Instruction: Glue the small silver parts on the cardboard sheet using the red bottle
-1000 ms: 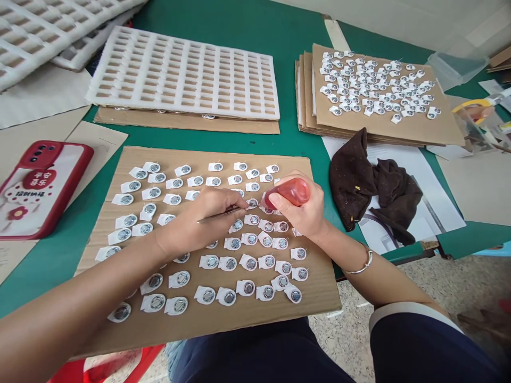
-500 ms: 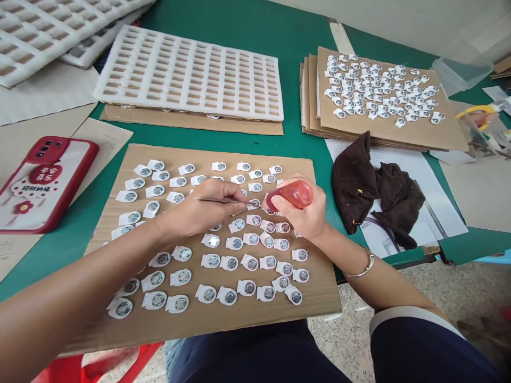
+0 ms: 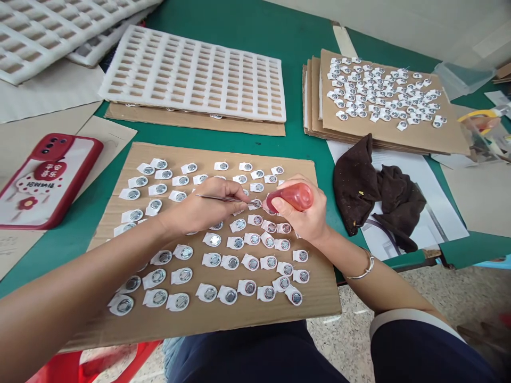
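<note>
My left hand (image 3: 213, 205) is closed around a pair of thin metal tweezers (image 3: 223, 199), whose tips reach a small round metal part (image 3: 255, 204) on a white tab. In my right hand (image 3: 307, 213) is a small squeeze bottle (image 3: 293, 197) with red contents, lying tilted with its nozzle end toward that same part. Whether the nozzle touches it I cannot tell. Both hands are over a cardboard sheet (image 3: 167, 319) that carries several rows of such round parts with white tabs. Some of these are hidden under my hands and left forearm.
A white foam tray (image 3: 191, 74) lies on cardboard behind. At back right is a cardboard stack (image 3: 399, 133) with more parts. A brown cloth (image 3: 357, 181) rests on paper at right, and a red-cased phone (image 3: 48, 181) at left. Yellow-handled scissors (image 3: 477, 114) lie far right.
The view has shifted slightly, so things on the table sit a little further right. Both hands keep their grips and nearly the same places, tweezers and bottle still meeting near the same part.
</note>
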### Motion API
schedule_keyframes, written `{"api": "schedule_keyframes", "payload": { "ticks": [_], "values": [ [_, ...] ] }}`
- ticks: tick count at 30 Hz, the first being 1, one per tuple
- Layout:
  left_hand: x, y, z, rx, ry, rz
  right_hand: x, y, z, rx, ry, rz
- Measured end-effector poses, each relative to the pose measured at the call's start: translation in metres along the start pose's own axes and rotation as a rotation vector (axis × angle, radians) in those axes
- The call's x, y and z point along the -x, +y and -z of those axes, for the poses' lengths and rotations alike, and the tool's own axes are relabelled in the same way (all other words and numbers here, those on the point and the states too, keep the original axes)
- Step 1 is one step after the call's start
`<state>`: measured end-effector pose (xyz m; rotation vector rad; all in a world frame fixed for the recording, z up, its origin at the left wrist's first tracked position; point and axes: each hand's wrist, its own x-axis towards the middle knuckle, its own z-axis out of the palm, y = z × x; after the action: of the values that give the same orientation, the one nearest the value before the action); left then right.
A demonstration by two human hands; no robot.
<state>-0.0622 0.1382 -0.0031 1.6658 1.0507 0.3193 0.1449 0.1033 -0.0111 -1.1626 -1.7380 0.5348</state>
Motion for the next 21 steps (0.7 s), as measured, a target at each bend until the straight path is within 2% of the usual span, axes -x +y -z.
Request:
{"api": "schedule_keyframes", "payload": {
  "ticks": [5, 12, 21],
  "values": [
    [0.0, 0.0022, -0.0002, 0.007, -0.007, 0.062, 0.0001, 0.0002, 0.0001, -0.019, 0.0, 0.004],
    [0.0007, 0.0025, 0.0, 0.008, 0.001, 0.036, 0.0006, 0.0011, -0.0004, -0.016, -0.005, -0.004],
    [0.0007, 0.0045, -0.0004, 0.002, -0.003, 0.118, 0.0, 0.0003, 0.0003, -0.045, 0.009, 0.018]
  ]
}}
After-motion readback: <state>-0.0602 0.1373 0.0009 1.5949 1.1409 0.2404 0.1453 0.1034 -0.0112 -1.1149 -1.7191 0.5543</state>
